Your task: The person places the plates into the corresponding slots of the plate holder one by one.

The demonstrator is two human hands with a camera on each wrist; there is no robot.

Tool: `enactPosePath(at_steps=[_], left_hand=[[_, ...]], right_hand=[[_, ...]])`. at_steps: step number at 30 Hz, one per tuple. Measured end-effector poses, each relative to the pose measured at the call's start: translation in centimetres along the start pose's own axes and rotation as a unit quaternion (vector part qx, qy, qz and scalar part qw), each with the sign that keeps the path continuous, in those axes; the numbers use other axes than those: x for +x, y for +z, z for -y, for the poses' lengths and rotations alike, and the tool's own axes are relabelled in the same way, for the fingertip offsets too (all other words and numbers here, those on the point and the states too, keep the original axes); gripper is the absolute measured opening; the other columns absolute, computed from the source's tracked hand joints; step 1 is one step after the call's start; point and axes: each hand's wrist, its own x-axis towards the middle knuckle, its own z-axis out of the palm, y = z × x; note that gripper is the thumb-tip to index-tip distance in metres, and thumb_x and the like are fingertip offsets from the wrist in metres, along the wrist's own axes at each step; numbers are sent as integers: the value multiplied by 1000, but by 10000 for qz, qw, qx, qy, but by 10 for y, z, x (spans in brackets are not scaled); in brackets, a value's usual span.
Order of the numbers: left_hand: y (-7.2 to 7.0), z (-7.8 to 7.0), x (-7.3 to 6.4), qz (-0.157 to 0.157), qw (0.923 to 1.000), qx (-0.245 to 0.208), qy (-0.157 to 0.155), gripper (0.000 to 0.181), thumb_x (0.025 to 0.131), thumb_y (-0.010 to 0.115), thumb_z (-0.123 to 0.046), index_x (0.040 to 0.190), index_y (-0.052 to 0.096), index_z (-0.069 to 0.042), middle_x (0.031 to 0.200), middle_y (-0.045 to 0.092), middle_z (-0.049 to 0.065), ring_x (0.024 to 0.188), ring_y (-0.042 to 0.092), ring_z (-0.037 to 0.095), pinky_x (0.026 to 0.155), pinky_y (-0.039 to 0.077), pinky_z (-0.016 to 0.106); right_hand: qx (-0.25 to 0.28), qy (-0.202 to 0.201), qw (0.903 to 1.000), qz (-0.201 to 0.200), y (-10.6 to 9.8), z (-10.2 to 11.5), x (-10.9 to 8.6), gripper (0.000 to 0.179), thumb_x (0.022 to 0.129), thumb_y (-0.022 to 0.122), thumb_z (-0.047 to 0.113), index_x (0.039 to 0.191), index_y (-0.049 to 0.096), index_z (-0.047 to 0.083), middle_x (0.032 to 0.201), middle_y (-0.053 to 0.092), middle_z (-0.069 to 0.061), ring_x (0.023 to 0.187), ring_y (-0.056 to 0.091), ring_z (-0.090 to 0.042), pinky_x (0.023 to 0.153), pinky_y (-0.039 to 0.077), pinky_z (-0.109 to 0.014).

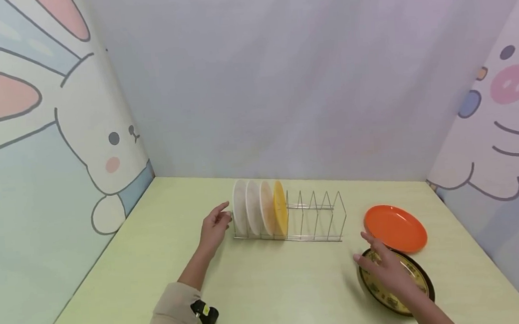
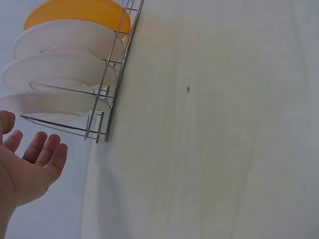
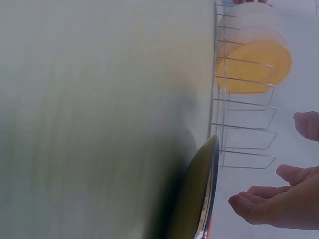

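A wire dish rack [image 1: 314, 239] holds three white plates [image 1: 240, 208] and a yellow plate [image 1: 281, 208] on edge in its left half; its right slots hold nothing. My left hand [image 1: 214, 230] is at the rack's left end, fingertips close beside the outermost white plate. In the left wrist view its fingers [image 2: 47, 152] are loosely bent with nothing between them. My right hand [image 1: 390, 268] hovers over a dark-rimmed, patterned yellow plate [image 1: 413, 269], hiding part of it. Its thumb and fingers [image 3: 254, 201] are spread apart and hold nothing in the right wrist view.
An orange plate [image 1: 395, 225] lies flat behind the patterned one, its near edge overlapped by it in the head view. A pale wood-look table [image 1: 277, 286] carries everything. Cloth-like walls [image 1: 272, 81] with cartoon animals enclose the back and sides.
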Motion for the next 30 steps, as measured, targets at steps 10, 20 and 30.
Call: enactPosePath(at_steps=[10,20,30], left_hand=[[9,4,8,129,9967,-769,-210,32,96,51,-12,127,55,-5,84,58,9,79,61,17,77,52,38],[3,3,8,525,9915,-1028,-600,35,97,50,-14,131,51,-6,89,59,10,82,63,19,80,51,39],[0,3,10,639,9898,-1089,-664,35,96,51,-14,131,51,-7,91,60,11,81,63,19,83,50,41]], right_hand=[[-1122,27,9935,188,11,-24,-7,77,86,67,36,139,32,-8,138,30,-35,125,26,-52,95,27,-64],[-2043,158,9788,10,21,-42,-7,92,67,81,41,134,41,-7,132,34,-32,116,29,-55,88,27,-69],[-1974,-74,9802,-107,22,-41,-12,67,73,75,13,130,47,-7,127,40,-31,111,37,-50,86,30,-66]])
